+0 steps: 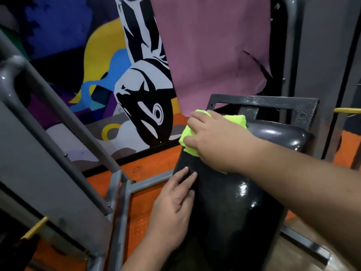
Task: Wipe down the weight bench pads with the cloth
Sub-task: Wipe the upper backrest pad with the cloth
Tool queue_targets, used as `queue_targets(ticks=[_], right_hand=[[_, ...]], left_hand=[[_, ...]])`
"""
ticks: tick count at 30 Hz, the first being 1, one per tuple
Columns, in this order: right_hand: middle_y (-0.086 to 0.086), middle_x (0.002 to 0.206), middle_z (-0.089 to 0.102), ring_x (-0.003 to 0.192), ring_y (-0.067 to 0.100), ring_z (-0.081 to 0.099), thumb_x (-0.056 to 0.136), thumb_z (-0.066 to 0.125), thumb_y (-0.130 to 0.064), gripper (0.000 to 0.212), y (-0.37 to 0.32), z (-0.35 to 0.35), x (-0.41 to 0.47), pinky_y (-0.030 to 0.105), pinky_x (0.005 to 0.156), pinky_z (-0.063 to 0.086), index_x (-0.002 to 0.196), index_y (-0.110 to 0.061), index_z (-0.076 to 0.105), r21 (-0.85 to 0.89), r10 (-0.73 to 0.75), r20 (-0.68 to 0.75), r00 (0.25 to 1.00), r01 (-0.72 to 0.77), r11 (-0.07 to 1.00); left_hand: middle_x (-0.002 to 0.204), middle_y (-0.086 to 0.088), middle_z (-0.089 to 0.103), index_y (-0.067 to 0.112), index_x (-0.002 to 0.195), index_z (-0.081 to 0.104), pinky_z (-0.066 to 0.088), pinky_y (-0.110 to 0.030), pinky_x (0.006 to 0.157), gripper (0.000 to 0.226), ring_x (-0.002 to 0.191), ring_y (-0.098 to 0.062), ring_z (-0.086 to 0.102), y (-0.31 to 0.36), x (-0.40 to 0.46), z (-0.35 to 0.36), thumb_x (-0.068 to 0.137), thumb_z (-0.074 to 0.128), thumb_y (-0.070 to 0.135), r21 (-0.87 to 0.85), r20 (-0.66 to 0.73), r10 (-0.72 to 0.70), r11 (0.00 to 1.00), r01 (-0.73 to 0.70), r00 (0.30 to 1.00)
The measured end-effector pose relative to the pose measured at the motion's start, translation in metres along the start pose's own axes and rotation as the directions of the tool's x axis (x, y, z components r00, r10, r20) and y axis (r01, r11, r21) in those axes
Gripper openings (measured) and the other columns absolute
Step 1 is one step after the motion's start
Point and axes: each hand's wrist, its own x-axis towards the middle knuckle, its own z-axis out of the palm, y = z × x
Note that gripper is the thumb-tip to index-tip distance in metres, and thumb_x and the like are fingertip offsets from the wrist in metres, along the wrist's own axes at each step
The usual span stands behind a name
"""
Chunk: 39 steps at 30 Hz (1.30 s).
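Cloth (pixel 235 120) sits at the far end of the pad (pixel 224 208), under your right hand (pixel 216 141), whose fingers lie spread and flat on it, pressing rather than gripping. Your left hand (pixel 175 202) rests lower on the pad's left edge, fingers straight, holding nothing. Hands are apart, right ahead of left. Pad's long axis runs from near you away toward the black bracket (pixel 273 106) at its top, so the cloth hand is the one placed to stroke (likely back down the length toward you). Gloss on the vinyl beside your right forearm may be wetness or only reflection; can't tell. Grey frame (pixel 119 202) stands just left.
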Motion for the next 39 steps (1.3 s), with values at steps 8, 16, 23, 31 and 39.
queue_targets(ticks=[8,16,23,31,39], right_hand=[[-0.001,0.113,0.052,0.110,0.031,0.039,0.093,0.047,-0.021,0.024,-0.020,-0.012,0.006,0.041,0.072,0.028,0.116,-0.026,0.055,-0.227,0.069,0.046,0.997,-0.056,0.972],[0.000,0.124,0.056,0.118,0.030,0.045,0.094,0.047,-0.012,0.031,-0.040,-0.008,0.017,0.038,0.073,0.041,0.120,-0.024,0.059,-0.246,0.088,0.132,0.987,-0.053,0.968],[0.001,0.125,0.054,0.119,0.031,0.045,0.093,0.050,-0.013,0.034,-0.045,-0.001,0.021,0.038,0.075,0.044,0.124,-0.024,0.058,-0.237,0.112,0.126,0.986,-0.080,0.968],[0.001,0.131,0.053,0.125,0.031,0.043,0.093,0.047,-0.013,0.039,-0.044,-0.002,0.021,0.044,0.092,0.050,0.128,-0.026,0.057,-0.207,0.070,0.149,0.986,-0.038,0.978],[0.000,0.142,0.048,0.136,0.030,0.034,0.094,0.048,-0.019,0.043,-0.047,0.003,0.014,0.045,0.104,0.043,0.136,-0.032,0.054,-0.181,0.013,0.209,0.978,0.026,0.983]], left_hand=[[0.145,0.037,0.039,0.053,0.134,0.050,0.017,-0.002,0.108,0.041,0.138,0.010,0.030,-0.014,-0.002,-0.002,0.094,0.047,0.041,0.071,0.013,0.107,0.992,-0.108,0.994],[0.152,0.030,0.035,0.046,0.143,0.048,0.016,-0.004,0.105,0.052,0.139,0.004,0.030,-0.023,-0.004,0.002,0.092,0.039,0.047,0.121,0.010,0.156,0.980,-0.156,0.988],[0.156,0.018,0.040,0.038,0.145,0.050,0.023,-0.023,0.117,0.055,0.142,-0.005,0.033,-0.017,-0.007,0.004,0.091,0.039,0.044,0.136,0.020,0.139,0.981,-0.141,0.990],[0.149,0.021,0.047,0.027,0.136,0.062,0.031,-0.021,0.116,0.045,0.135,0.008,0.039,-0.021,-0.018,0.001,0.094,0.051,0.038,-0.019,-0.049,0.084,0.996,-0.085,0.995],[0.120,0.023,0.058,0.023,0.118,0.073,0.032,-0.003,0.093,0.027,0.109,0.011,0.049,-0.025,-0.046,-0.016,0.101,0.053,0.029,0.130,-0.156,0.041,0.991,-0.021,0.987]])
